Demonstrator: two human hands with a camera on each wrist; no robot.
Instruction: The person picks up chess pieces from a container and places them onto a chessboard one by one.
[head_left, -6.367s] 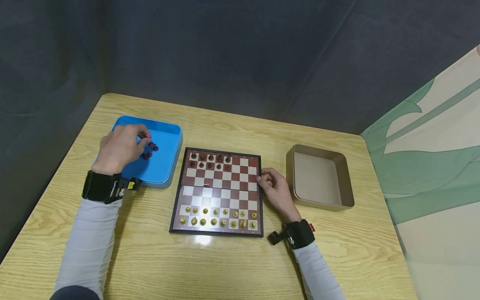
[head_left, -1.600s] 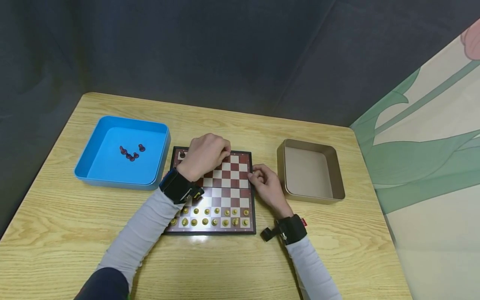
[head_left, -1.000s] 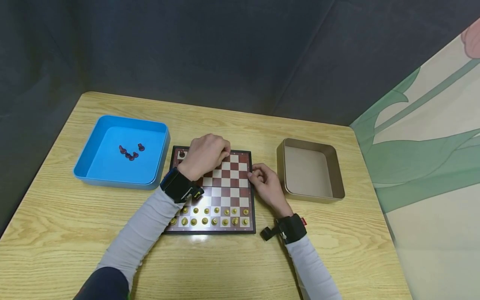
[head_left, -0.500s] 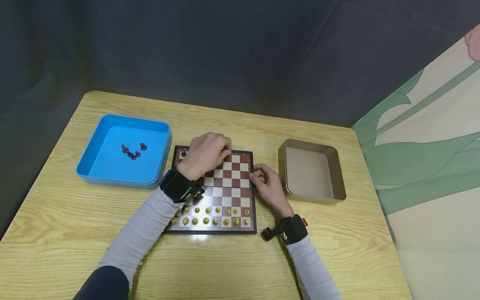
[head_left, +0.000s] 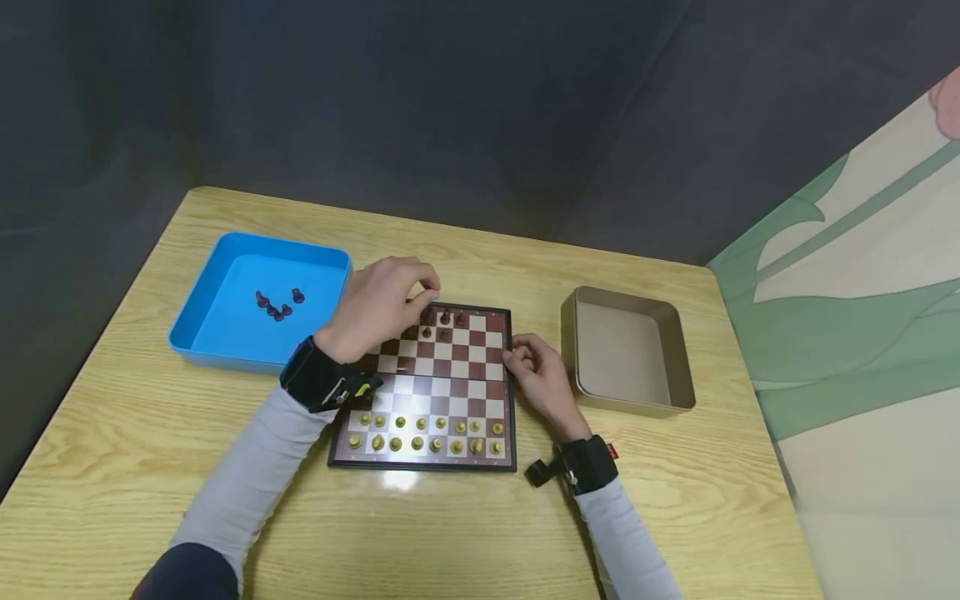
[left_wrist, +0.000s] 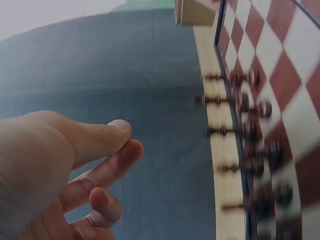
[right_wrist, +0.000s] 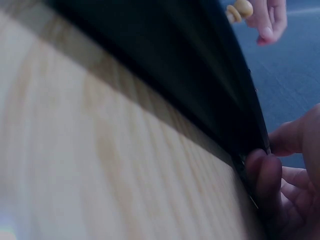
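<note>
My left hand [head_left: 422,293] hovers over the far left corner of the chessboard [head_left: 450,392], fingers curled with thumb against index. The left wrist view shows the left hand [left_wrist: 126,141] pinched, but no piece shows between the fingertips. Dark pieces [head_left: 444,323] stand on the far rows just right of it, blurred in the left wrist view as dark pieces [left_wrist: 250,130]. My right hand [head_left: 522,360] grips the board's right edge; its fingers [right_wrist: 270,175] curl against the black rim of the board [right_wrist: 200,90]. Yellow pieces [head_left: 427,433] fill the two near rows.
A blue tray [head_left: 225,354] with several dark pieces [head_left: 276,304] sits at the left of the wooden table [head_left: 450,533]. A tan tray [head_left: 626,408] stands to the right of the board. Dark curtains close the back; a patterned wall is at the right.
My left hand has lifted off the far middle squares and moved left toward the board's corner, uncovering dark pieces there. The right hand stays on the board's edge.
</note>
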